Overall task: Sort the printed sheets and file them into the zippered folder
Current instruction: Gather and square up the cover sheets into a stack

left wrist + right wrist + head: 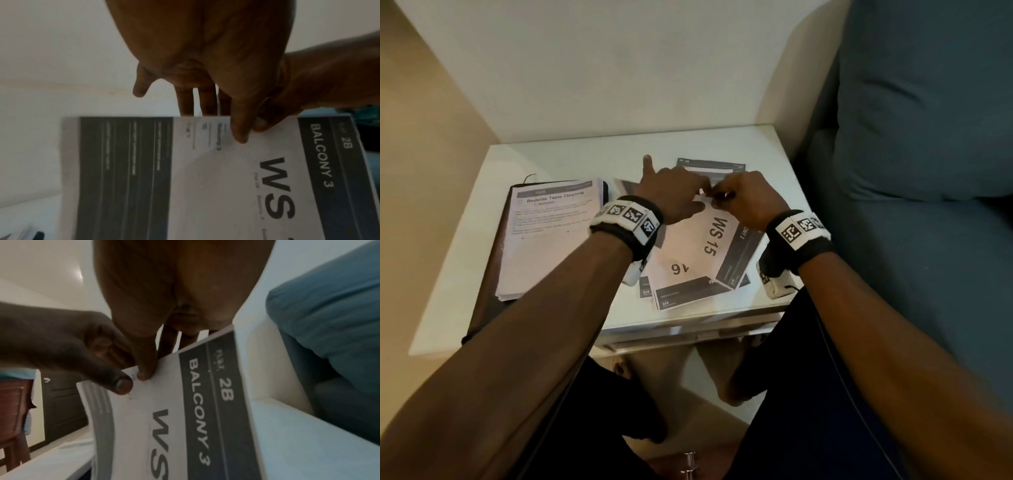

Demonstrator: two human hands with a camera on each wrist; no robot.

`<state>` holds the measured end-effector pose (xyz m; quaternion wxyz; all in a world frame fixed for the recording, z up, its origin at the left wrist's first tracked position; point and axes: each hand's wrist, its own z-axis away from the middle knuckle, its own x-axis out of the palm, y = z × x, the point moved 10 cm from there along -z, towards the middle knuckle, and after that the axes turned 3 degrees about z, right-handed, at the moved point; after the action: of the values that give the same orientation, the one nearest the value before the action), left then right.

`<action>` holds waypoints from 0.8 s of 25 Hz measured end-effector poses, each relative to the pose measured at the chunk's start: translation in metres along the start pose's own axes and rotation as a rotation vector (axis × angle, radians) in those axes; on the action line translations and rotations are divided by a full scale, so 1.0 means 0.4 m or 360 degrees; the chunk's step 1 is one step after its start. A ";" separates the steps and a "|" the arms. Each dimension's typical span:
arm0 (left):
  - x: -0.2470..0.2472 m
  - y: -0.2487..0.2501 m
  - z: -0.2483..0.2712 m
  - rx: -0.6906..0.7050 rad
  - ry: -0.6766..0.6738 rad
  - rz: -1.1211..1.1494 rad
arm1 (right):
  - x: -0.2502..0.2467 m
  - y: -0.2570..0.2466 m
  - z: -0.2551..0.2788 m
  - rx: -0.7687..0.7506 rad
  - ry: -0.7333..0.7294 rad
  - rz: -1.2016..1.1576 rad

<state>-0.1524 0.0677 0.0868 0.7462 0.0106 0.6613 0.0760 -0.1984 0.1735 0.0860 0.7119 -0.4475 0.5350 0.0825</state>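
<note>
On the white table (pixel 568 161) lies a loose pile of printed sheets. Its top sheet, marked "WS 15" and "BALCONY 3" (pixel 709 236) (pixel 226 178) (pixel 164 418), is lifted at its far edge. My left hand (pixel 681 192) (pixel 232 116) pinches that edge, thumb on top and fingers behind, with one finger sticking out. My right hand (pixel 736 198) (pixel 156 356) pinches the same edge right beside it. A dark zippered folder (pixel 486 294) lies at the left under a stack of sheets headed "Bedside Table Cleaning" (pixel 551 233).
Under the lifted sheet lie a sheet marked "16" (pixel 681 274) and another at the back (pixel 712 168). A blue sofa cushion (pixel 928 137) borders the table on the right. White walls close in the back and left. My knees are below the front edge.
</note>
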 end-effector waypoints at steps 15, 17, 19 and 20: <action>0.259 -0.310 0.323 -0.0864 0.0678 0.3300 | 0.202 0.100 0.071 0.0500 0.0316 -0.1506; 0.290 -0.313 0.350 -0.0904 0.0612 0.3371 | 0.225 0.091 0.074 0.0496 0.0319 -0.1485; 0.310 -0.318 0.365 -0.0910 0.0582 0.3396 | 0.252 0.084 0.069 0.0496 0.0285 -0.1454; 0.317 -0.319 0.367 -0.0880 0.0595 0.3428 | 0.264 0.077 0.068 0.0492 0.0265 -0.1432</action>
<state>0.0196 -0.0297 -0.0347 0.1579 0.3984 0.3694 0.8245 -0.1544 0.1731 -0.0183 0.6899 -0.5286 0.3494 -0.3502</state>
